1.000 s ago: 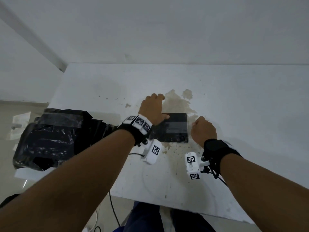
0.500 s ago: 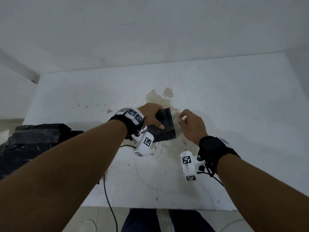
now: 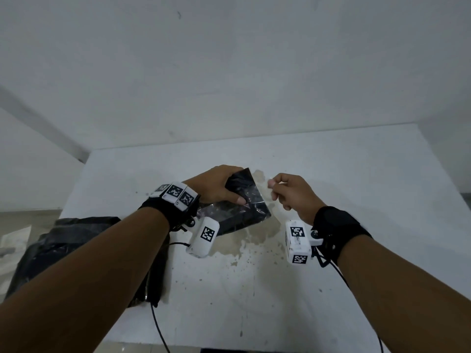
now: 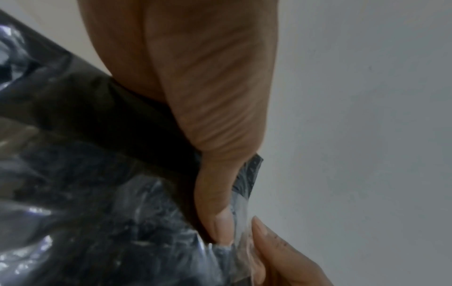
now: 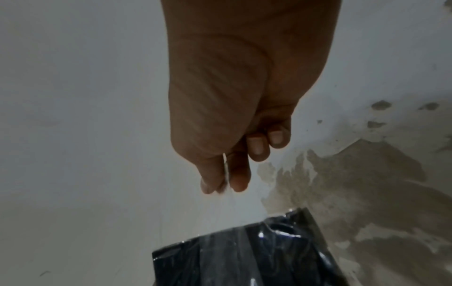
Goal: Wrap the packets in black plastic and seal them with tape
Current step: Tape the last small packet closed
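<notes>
My left hand (image 3: pixel 234 187) grips a flat packet wrapped in black plastic (image 3: pixel 246 212) and holds it tilted above the white table (image 3: pixel 356 225), thumb on its upper face. The left wrist view shows the thumb (image 4: pixel 217 193) pressing the glossy black wrap (image 4: pixel 97 193), with clear tape (image 4: pixel 240 211) at the packet's edge. A little right of the packet, my right hand (image 3: pixel 271 184) pinches a thin strip of clear tape (image 5: pixel 226 170) between thumb and forefinger. The packet's corner (image 5: pixel 244 255) lies just below those fingers.
A crumpled heap of black plastic (image 3: pixel 76 245) lies on the table's left end, partly under my left forearm. A brownish stain (image 3: pixel 254 240) spreads over the table's middle. A white wall stands behind the table. Cables hang from both wrist cameras.
The packet lay flat on the table under both hands. My left hand has since lifted and tilted it, and my right hand has come off its side, pinching tape.
</notes>
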### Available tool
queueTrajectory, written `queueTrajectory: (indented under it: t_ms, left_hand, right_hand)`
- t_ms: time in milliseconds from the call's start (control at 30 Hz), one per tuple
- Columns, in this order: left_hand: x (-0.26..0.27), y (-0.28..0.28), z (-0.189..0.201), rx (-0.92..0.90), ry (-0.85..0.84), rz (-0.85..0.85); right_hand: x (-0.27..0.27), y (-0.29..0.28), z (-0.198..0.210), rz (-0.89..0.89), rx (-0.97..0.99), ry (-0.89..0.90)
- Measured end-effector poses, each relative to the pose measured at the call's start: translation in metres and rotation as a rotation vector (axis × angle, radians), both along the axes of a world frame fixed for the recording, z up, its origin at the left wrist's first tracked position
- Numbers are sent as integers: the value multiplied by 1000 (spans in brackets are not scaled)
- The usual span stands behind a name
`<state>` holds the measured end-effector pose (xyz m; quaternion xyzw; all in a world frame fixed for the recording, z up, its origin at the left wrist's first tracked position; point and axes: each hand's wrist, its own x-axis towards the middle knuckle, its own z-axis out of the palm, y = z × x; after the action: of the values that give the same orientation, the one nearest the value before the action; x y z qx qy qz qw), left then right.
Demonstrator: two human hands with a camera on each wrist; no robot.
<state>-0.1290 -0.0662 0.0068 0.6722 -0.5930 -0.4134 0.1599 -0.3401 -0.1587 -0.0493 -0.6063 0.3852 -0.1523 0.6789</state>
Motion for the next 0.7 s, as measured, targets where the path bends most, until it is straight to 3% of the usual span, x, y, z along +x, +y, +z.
queueTrajectory:
  t_ms: [200,467,700]
  left_hand:
    - [-1,1,19,-46,40,-7]
    - [-8,4,23,-46,140,20]
    - [-14,3,25,-34,200,34]
  right_hand:
    - [9,4,1,0,55,-49]
    - [10,16,-6,27,254,-105]
    - [13,25,-11,9,312,-128]
